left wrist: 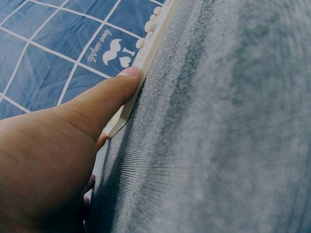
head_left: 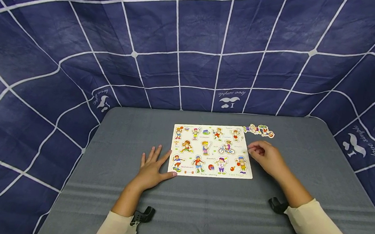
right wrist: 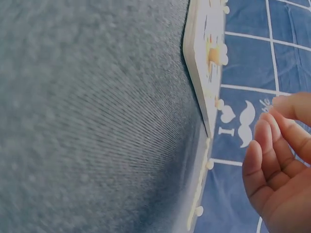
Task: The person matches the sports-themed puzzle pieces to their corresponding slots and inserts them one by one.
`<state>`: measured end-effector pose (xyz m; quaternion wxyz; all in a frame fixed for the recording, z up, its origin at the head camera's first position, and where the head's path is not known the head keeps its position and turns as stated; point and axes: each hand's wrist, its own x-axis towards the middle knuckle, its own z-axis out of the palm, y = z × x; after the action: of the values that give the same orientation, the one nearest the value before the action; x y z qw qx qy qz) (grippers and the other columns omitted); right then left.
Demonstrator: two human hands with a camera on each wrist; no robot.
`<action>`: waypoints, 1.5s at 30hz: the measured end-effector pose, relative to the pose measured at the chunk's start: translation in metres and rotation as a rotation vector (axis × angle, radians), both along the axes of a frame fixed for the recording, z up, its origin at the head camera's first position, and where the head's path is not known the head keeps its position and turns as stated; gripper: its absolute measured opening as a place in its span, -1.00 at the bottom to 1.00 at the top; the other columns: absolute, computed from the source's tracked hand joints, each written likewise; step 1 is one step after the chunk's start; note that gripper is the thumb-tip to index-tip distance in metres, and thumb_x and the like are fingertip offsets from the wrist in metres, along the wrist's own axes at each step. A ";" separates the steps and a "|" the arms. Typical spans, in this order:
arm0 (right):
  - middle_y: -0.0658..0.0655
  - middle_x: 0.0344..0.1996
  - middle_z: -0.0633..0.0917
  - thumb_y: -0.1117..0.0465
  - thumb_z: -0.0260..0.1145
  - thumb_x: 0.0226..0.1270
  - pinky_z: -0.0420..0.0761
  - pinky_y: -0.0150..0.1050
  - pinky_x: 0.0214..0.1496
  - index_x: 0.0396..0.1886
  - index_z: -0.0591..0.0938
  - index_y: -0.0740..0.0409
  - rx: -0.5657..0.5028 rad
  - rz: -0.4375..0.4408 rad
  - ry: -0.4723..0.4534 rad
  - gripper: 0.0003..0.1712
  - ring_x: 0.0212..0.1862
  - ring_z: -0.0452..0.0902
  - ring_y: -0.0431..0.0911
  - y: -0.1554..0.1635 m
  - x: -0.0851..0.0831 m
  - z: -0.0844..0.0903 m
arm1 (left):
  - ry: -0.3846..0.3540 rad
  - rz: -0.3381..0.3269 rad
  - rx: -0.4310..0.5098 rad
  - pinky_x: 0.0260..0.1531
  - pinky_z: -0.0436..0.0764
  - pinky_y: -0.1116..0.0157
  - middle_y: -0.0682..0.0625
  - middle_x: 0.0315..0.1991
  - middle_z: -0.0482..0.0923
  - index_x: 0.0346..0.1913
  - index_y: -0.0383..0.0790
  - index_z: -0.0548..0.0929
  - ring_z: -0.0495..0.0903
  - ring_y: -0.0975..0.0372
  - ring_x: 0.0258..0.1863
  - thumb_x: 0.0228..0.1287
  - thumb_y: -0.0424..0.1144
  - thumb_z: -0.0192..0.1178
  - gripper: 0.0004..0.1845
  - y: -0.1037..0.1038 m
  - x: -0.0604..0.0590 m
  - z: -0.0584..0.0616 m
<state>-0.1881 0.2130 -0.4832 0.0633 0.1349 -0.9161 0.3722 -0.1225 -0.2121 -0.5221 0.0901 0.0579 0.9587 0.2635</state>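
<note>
A wooden peg puzzle board (head_left: 212, 151) with cartoon sports figures lies flat in the middle of the grey table (head_left: 198, 216). My left hand (head_left: 153, 167) rests flat on the table beside the board's lower left corner. Its fingers are spread, and the thumb (left wrist: 109, 94) presses against the board's edge (left wrist: 146, 51). My right hand (head_left: 265, 155) hovers at the board's right edge with its fingers loosely curled. It holds nothing, as the right wrist view shows for the hand (right wrist: 279, 165) beside the board (right wrist: 206, 58). Two loose puzzle pieces (head_left: 259, 130) lie off the board's top right corner.
A dark blue cloth with a white grid (head_left: 194, 50) hangs around the table on the back and both sides. Black camera clips sit at my left wrist (head_left: 143, 215) and right wrist (head_left: 277, 205).
</note>
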 end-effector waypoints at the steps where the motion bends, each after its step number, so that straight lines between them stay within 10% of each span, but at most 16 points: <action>1: 0.14 -0.32 0.68 0.29 0.37 0.37 0.47 -0.51 -0.30 -0.13 0.73 0.28 -0.008 -0.009 0.002 -0.84 -0.34 0.45 -0.34 0.000 -0.001 0.001 | 0.001 0.000 0.000 0.52 -0.48 -0.26 -0.10 0.68 -0.27 0.61 0.24 0.10 -0.38 -0.08 0.66 0.15 0.40 0.30 0.02 0.000 0.000 0.000; 18: 0.27 -0.25 0.72 0.28 0.33 0.40 0.44 -0.65 -0.28 -0.10 0.71 0.34 -0.139 -0.107 0.052 -0.79 -0.35 0.46 -0.49 0.016 -0.019 0.013 | 0.001 -0.003 -0.008 0.52 -0.48 -0.26 -0.10 0.68 -0.27 0.61 0.23 0.10 -0.39 -0.08 0.66 0.15 0.40 0.30 0.02 0.000 -0.001 -0.003; 27: -0.25 -0.35 0.61 0.17 0.31 0.45 0.46 -0.63 -0.33 -0.01 0.70 0.31 -0.191 -0.206 0.012 -0.70 -0.36 0.46 -0.52 0.028 -0.032 0.011 | -0.001 -0.005 -0.007 0.51 -0.49 -0.26 -0.09 0.68 -0.28 0.61 0.23 0.09 -0.40 -0.08 0.66 0.15 0.42 0.29 0.03 0.000 -0.001 0.000; 45: -0.35 -0.51 0.53 0.17 0.24 0.47 0.52 -0.59 -0.43 0.00 0.67 0.38 -0.219 -0.346 -0.098 -0.65 -0.49 0.51 -0.47 0.048 -0.060 0.003 | 0.012 0.001 -0.003 0.51 -0.47 -0.27 -0.11 0.68 -0.26 0.61 0.20 0.13 -0.37 -0.09 0.66 0.14 0.40 0.31 0.02 0.000 0.000 -0.001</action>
<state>-0.2479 0.2612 -0.4802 0.0957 -0.0506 -0.8816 0.4593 -0.1226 -0.2118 -0.5228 0.0842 0.0587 0.9596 0.2619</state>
